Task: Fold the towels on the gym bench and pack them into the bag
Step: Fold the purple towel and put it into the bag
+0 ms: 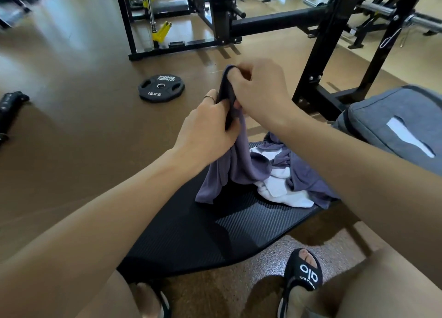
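Note:
A purple-grey towel [235, 164] is lifted off the black gym bench [215, 231], its lower part still draped on the pad. My left hand [208, 128] grips the towel's upper edge, and my right hand [260, 87] pinches the same edge just above it. A white towel [282, 193] lies crumpled on the bench, tangled with more purple-grey towel cloth [306, 174]. The grey bag [392, 131] sits at the bench's right end, partly behind my right forearm.
A black 15 kg weight plate [161, 87] lies on the brown floor to the left. Black rack uprights [318, 61] stand behind the bench. My feet in black slides [302, 277] are below the bench edge. A dark object [9, 107] lies at far left.

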{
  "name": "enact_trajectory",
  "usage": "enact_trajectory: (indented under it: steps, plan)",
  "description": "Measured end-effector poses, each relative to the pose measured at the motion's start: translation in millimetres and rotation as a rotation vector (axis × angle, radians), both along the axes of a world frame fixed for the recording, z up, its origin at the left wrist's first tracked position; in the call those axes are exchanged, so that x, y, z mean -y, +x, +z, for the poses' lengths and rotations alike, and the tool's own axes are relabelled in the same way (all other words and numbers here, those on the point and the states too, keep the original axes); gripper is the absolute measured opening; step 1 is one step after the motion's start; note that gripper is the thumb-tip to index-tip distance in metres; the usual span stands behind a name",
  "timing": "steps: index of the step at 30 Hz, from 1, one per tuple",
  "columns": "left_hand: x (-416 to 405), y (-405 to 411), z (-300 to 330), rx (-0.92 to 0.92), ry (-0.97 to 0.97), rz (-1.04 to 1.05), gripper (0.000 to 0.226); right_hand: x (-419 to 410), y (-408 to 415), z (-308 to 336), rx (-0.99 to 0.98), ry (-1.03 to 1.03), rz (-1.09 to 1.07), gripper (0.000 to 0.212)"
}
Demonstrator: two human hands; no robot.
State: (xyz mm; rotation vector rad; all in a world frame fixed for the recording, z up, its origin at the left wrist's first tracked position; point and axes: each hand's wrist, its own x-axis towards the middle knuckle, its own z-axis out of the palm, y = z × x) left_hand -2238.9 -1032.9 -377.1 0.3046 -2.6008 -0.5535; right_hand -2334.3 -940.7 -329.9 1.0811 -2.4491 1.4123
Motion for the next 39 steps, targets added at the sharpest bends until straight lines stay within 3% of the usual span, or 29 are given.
enact_trajectory:
  steps: [5, 10, 18, 27, 34, 39]
  plan:
    - [8.2, 2.2, -3.1, 0.044, -0.036, 0.041, 0.019, -4.5, -9.1, 11.1, -0.037, -0.051, -0.062, 0.028]
    - [17.5, 15.3, -7.8, 0.088, -0.218, 0.020, 0.029, -12.9, -29.0, 15.3, -0.043, -0.069, -0.152, 0.018]
    - [49.5, 26.2, -7.4, 0.161, -0.183, -0.069, 0.039, -17.6, -37.6, 2.4, 0.073, -0.040, -0.191, 0.018]
    - [104.3, 4.6, -11.5, 0.171, -0.454, -0.128, 0.035, 16.4, -75.6, -19.6, 0.105, -0.019, -0.205, 0.019]
    - [125.6, -2.5, -25.5, 0.111, -0.441, -0.188, 0.030, 38.5, -91.3, -33.9, 0.391, -0.090, -0.276, 0.022]
    - [131.9, 25.8, -31.6, 0.136, -0.540, -0.176, 0.040, 31.8, -78.2, -37.7, 0.378, -0.129, -0.282, 0.025]
